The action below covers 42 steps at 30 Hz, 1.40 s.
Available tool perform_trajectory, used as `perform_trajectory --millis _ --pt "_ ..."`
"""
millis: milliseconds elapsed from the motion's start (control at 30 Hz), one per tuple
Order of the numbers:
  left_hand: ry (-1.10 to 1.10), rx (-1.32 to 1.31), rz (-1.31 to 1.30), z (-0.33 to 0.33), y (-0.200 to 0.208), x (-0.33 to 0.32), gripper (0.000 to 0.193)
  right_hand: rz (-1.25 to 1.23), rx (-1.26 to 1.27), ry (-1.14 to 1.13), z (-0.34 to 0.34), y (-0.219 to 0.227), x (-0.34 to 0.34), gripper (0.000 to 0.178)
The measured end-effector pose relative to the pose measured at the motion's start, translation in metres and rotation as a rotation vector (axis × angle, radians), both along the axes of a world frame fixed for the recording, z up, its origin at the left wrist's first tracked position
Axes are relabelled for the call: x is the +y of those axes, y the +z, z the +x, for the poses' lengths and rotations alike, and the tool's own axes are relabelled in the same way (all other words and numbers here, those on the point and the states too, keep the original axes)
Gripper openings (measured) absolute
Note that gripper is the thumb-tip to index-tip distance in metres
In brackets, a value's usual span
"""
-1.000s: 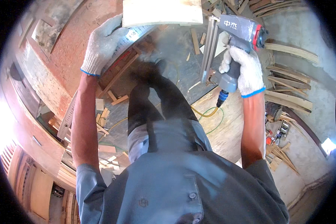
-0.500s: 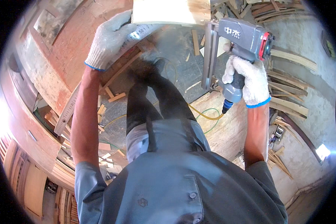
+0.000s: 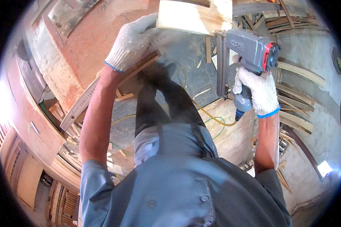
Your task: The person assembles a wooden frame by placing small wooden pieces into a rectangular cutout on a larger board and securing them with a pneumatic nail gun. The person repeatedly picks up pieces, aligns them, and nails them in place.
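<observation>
My left hand [image 3: 130, 43], in a white knitted glove with a blue cuff, grips the left end of a pale wooden board [image 3: 195, 17]. A slot-like gap shows in the upper part of this wood, and the top frame edge cuts it off. My right hand [image 3: 257, 89], gloved alike, is wrapped round the handle of a dark grey air nail gun [image 3: 248, 49] with a red ring at its rear. The gun's nose meets the board's right end, as far as I can see. From its handle runs a yellow air hose [image 3: 216, 119].
A reddish workbench [image 3: 70, 70] stands at the left, with a long metal ruler [image 3: 77, 108] along its edge. Wood strips [image 3: 297, 87] lie in piles at the right, and offcuts [image 3: 125, 97] are on the dark floor. The hose loops near my legs.
The whole view has shifted, so my hands, the board and the nail gun appear farther right and lower. More of the board and its gap shows. Both grips look the same.
</observation>
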<state>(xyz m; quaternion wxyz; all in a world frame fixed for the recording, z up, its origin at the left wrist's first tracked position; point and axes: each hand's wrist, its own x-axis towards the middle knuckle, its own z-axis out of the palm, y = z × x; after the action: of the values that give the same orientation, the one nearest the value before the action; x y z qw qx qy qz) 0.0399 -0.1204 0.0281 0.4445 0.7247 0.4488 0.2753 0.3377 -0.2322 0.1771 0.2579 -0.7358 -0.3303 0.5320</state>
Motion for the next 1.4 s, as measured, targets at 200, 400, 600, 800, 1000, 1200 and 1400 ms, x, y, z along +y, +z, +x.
perform_trajectory --millis 200,400,600,800,1000,1200,1400 --pt "0.018 0.062 0.023 -0.001 -0.012 0.001 0.042 -0.008 -0.049 -0.006 -0.005 -0.002 0.0 0.034" --pt "0.032 0.087 0.167 -0.002 -0.019 -0.003 0.039 -0.04 0.004 -0.052 -0.009 -0.002 0.0 0.035" --pt "0.022 0.088 0.224 0.001 -0.019 -0.001 0.038 0.014 0.031 -0.033 -0.01 -0.001 -0.002 0.035" --pt "-0.008 0.147 0.134 0.0 -0.008 -0.003 0.042 0.021 0.0 0.017 -0.005 -0.005 -0.002 0.034" --pt "-0.01 0.042 -0.039 -0.003 0.003 -0.002 0.041 0.005 0.017 -0.04 -0.01 -0.007 -0.003 0.03" --pt "0.058 0.005 -0.121 0.002 0.01 0.006 0.04 -0.036 -0.031 -0.03 -0.006 -0.009 -0.005 0.031" --pt "-0.087 0.192 -0.166 0.01 0.002 0.02 0.048 -0.031 0.042 -0.019 0.004 -0.007 -0.003 0.034"
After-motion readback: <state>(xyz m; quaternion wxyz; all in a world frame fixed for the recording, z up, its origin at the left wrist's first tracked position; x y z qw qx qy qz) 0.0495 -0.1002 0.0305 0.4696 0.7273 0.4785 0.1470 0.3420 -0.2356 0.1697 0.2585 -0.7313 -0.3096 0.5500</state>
